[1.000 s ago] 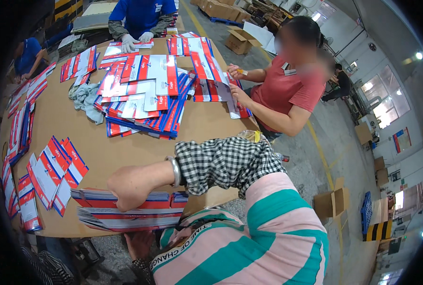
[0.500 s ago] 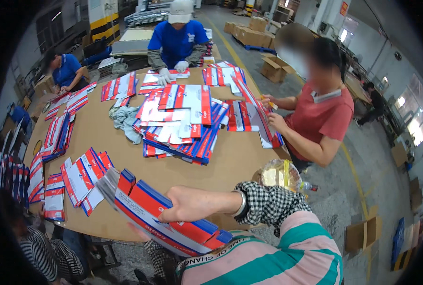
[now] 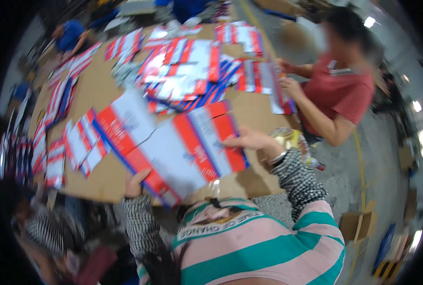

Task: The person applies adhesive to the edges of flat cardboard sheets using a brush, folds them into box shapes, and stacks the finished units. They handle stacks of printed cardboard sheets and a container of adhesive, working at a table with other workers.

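Observation:
A printed flat carton (image 3: 173,154) in red, white and blue is spread out before me, tilted above the near side of the table. At its lower left edge my left hand (image 3: 136,183) is closed on it, thumb on top and the other fingers hidden beneath. My right hand (image 3: 250,139) pinches its right end, thumb lying over the printed face. Whether more than one layer is in my hands I cannot tell, as the picture is blurred. Just beyond it lies a heaped pile of similar cartons (image 3: 199,56).
More cartons (image 3: 81,142) lie along the left of the brown table (image 3: 85,183). A grey cloth (image 3: 124,74) touches the pile. By the right edge sits a clear plastic-wrapped item (image 3: 287,137). A co-worker in red (image 3: 332,102) handles cartons at right; others work opposite and left.
The carton stack held on edge near my body is now a wide carton face turned up over the table. My left hand has come into sight; my right hand has shifted right. The view has tipped down.

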Demonstrator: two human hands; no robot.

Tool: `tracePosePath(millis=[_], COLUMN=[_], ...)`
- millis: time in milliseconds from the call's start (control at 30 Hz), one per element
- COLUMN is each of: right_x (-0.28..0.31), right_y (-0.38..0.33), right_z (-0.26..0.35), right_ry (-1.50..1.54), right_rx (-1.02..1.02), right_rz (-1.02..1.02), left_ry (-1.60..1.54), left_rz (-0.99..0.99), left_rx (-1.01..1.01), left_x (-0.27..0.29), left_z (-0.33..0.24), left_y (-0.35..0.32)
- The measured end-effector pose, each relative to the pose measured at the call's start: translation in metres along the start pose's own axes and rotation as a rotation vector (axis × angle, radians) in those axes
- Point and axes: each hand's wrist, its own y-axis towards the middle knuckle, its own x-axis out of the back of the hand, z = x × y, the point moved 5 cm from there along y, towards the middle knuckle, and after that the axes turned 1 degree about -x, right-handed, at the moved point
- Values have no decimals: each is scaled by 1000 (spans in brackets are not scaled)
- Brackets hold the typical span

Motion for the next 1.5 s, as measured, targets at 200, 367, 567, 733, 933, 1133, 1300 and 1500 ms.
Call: tracePosePath(millis=[200,367,567,733,933,1133,1300,1500], right_x=[16,27,23,24,21,15,13,6], right_y=[-1,7,3,6,2,3,-2,-12], right_z=[-14,-79,-76,-79,-78,-73,-83,-62], right_ry=[-35,145,221,226,292,362,347,369], right_rx=[-11,136,70,83,86,150,90,94], right_rz=[-182,-259,-206,-208,-242,-257,-335,-456], left_ry=[807,517,221,492,389,757,1240,635], left_rz=[214,490,489,505,481,481,534,264], left_rx=[-365,-87,92,10,63,-66,-228,-326], left_x=[-24,-41,-53,-55,-45,-37,-45,-59], left_z=[8,52,48,44,58,63,51,20], left_y=[1,2,3,4,2,5,9,23])
